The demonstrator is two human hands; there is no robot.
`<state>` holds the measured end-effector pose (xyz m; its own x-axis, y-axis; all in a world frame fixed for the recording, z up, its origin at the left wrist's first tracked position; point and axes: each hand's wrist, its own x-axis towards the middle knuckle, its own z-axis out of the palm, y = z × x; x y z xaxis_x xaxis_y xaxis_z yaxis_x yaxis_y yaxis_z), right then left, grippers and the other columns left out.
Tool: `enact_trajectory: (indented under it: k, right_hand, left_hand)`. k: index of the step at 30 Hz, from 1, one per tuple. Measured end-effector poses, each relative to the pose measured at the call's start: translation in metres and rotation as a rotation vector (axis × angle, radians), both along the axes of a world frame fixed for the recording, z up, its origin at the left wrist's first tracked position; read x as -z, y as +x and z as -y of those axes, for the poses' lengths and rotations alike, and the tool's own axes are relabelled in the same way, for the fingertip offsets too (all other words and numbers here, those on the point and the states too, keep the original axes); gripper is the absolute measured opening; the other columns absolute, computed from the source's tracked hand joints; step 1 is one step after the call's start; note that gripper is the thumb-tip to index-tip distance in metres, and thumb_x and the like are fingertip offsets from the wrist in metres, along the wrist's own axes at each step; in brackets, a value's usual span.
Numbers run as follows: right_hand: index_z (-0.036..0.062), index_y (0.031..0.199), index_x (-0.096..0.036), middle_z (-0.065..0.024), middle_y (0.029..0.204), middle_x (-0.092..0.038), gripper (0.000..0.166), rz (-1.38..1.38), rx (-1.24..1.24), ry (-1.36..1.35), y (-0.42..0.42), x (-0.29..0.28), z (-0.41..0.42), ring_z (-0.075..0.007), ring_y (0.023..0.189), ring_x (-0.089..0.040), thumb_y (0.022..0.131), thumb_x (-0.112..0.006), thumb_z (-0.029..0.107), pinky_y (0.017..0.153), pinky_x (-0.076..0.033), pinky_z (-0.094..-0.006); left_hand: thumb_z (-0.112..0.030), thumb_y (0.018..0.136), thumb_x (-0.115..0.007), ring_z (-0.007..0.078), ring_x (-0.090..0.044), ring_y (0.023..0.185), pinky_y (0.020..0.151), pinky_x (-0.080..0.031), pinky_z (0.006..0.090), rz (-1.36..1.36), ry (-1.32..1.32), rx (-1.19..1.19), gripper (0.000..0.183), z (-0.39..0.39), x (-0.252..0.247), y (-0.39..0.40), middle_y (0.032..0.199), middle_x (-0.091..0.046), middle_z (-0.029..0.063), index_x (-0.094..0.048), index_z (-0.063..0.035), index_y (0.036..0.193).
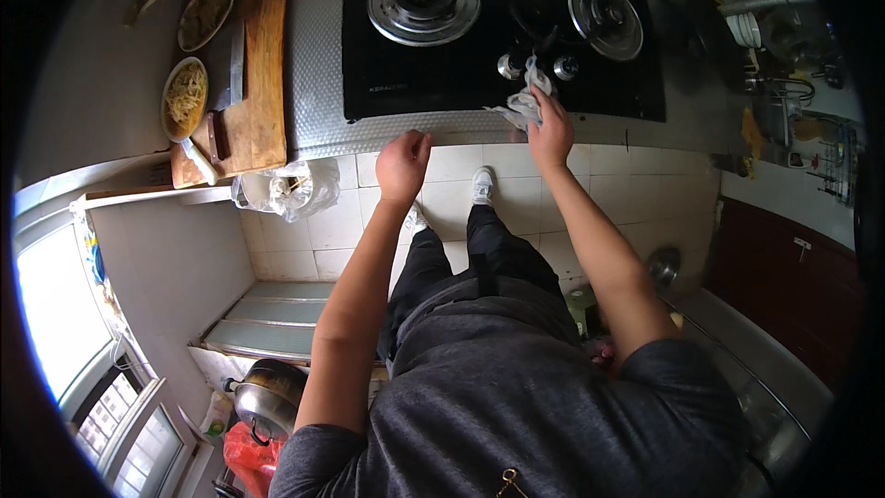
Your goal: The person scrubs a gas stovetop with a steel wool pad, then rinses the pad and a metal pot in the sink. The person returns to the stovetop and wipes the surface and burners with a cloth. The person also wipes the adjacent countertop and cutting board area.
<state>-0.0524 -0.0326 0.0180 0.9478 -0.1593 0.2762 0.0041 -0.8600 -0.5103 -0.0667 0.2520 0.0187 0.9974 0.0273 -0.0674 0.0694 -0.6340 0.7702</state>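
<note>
A black two-burner gas stove lies before me on a textured metal counter. My right hand holds a crumpled whitish cloth at the stove's front edge. The cloth's upper end lies between two control knobs, the left knob and the right knob. My left hand is loosely curled beside the counter's front edge, holding nothing that I can see. The left burner has a metal ring around it; a dark pan support sits off-centre beside the right burner.
On the left, a wooden cutting board holds a cleaver, a white-handled knife, a plate of pale shreds and another plate of food. A bag-lined bin hangs below. A steel pot stands behind me.
</note>
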Motion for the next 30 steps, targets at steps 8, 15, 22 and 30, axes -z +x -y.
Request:
enact_trajectory:
  k: [8,15,22,30]
  right_hand:
    - [0.0114,0.134,-0.065,-0.0137,0.122,-0.068,0.064,0.129,-0.106,-0.009,0.026,-0.039,-0.060,-0.0368,0.113,-0.063,0.072,-0.071,-0.005,0.096,-0.053,-0.0435]
    - [0.0085,0.144,-0.055,-0.0113,0.130,-0.063,0.067,-0.278,0.062,-0.532,0.085,0.007,-0.095,-0.0324,0.114,-0.059,0.080,-0.076,0.014,0.083,-0.058,-0.0401]
    - [0.0138,0.148,-0.053,-0.0111,0.138,-0.060,0.078,-0.256,-0.122,-0.413,0.006,-0.003,-0.037,-0.0343,0.103,-0.059,0.074,-0.078,0.011,0.089,-0.054,-0.0409]
    - [0.0143,0.137,-0.063,-0.0066,0.128,-0.067,0.062,-0.240,0.035,-0.232,0.002,-0.026,0.030,-0.0341,0.111,-0.062,0.077,-0.077,0.010,0.094,-0.053,-0.0441]
  left_hand:
    - [-0.031,0.095,-0.070,0.0351,-0.065,0.070,0.062,-0.050,0.0444,-0.058,-0.041,-0.011,0.026,-0.012,0.005,0.001,0.075,-0.068,0.0126,-0.071,-0.0074,0.085]
    - [-0.030,0.095,-0.070,0.0362,-0.063,0.068,0.061,-0.049,0.0449,-0.020,-0.073,0.014,0.027,-0.009,-0.004,0.004,0.074,-0.067,0.0138,-0.069,-0.0056,0.083]
    - [-0.029,0.096,-0.070,0.0351,-0.064,0.067,0.061,-0.050,0.0437,0.014,-0.141,0.020,0.025,0.000,-0.011,0.007,0.073,-0.067,0.0132,-0.071,-0.0063,0.085]
    - [-0.028,0.093,-0.071,0.0323,-0.066,0.069,0.062,-0.051,0.0424,0.051,-0.103,0.059,0.020,0.018,-0.015,0.021,0.074,-0.069,0.0106,-0.075,-0.0085,0.091]
